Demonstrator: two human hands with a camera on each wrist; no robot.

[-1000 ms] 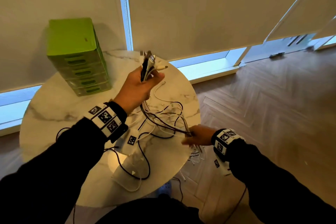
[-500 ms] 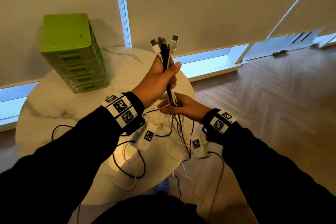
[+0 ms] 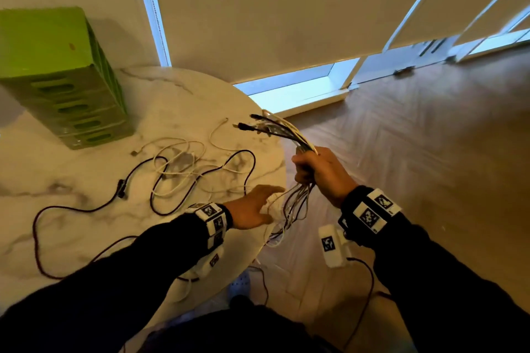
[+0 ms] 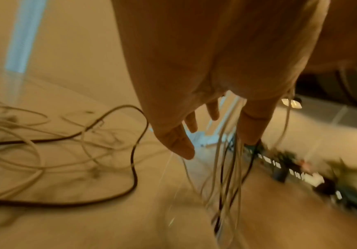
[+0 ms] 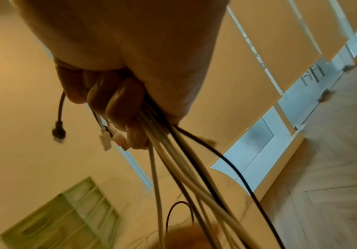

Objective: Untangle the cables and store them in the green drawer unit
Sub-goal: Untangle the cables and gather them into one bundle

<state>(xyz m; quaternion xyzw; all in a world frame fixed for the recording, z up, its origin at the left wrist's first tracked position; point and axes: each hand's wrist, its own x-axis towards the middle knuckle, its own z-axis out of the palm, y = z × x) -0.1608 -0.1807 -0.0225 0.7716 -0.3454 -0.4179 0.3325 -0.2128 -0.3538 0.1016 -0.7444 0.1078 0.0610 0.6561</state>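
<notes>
Item: bundle of cables [image 3: 289, 135], white and black, gripped in the right hand [image 3: 321, 173] with fingers [image 5: 117, 101] curled tight round the strands. Position: just off the table [image 3: 71, 226] edge at 3 o'clock. Connector ends fan out past the fist toward 10 o'clock; the long tails hang below the fist toward the floor [image 3: 415, 152].

Item: left hand [image 3: 252, 206], released, fingers straight and spread, holding nothing. Position: over the table edge at 4 o'clock, just beside the hanging tails; in the left wrist view several strands run down past the fingertips [image 4: 183, 151], and whether they touch cannot be told.

Item: loose cables [image 3: 183, 163], white tangle crossed by a dark looped lead. Position: lying flat on the table, centre to 3 o'clock.

Item: dark cable [image 3: 71, 209], long, with an inline block. Position: on the table, trailing from centre toward 8 o'clock.

Item: green drawer unit [image 3: 66, 80], stacked drawers with slot handles, all pushed in. Position: upright on the table at 11 o'clock, against the blinds [image 3: 286, 8], well apart from both hands.
</notes>
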